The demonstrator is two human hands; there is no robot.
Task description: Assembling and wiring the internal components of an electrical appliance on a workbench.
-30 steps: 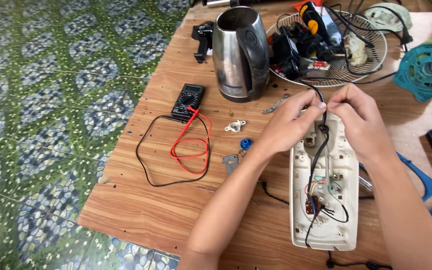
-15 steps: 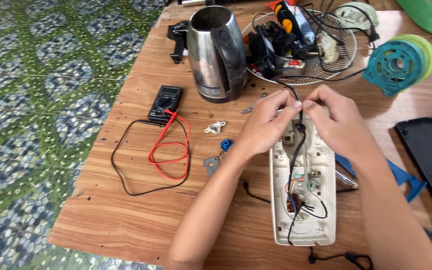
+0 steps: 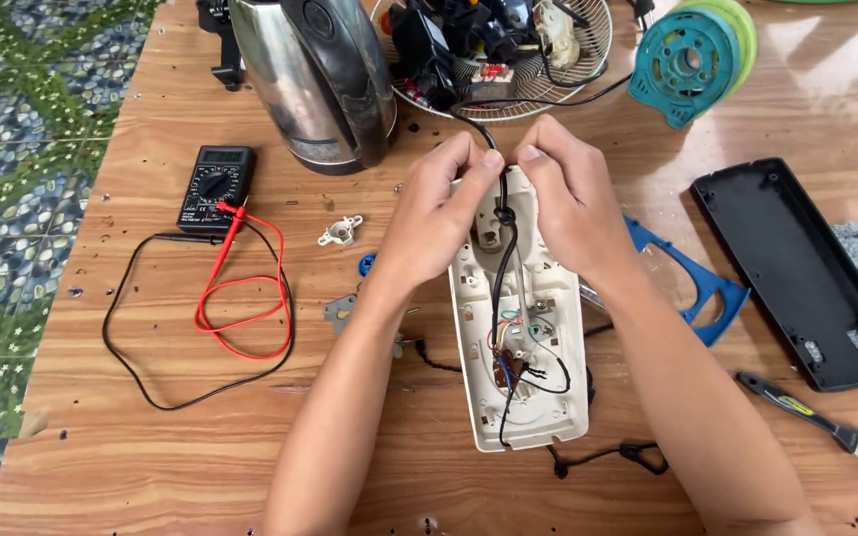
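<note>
Black rubber power cord (image 3: 501, 213) is pinched by both hands, left hand (image 3: 439, 213) and right hand (image 3: 573, 203), their grip closed tight, at twelve o'clock of the open cream plastic housing (image 3: 518, 328).

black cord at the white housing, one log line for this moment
left hand: pinches black cord | right hand: pinches it too | white housing: open on table

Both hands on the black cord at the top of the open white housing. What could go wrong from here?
1. The left hand and right hand pinch the black cord at the top of the white housing; a hard pull could strain the thin coloured wires lower down.
2. The housing lies loose on the wooden table and may slide.
3. The steel kettle stands close behind the left hand; a jerk could knock it.
</note>
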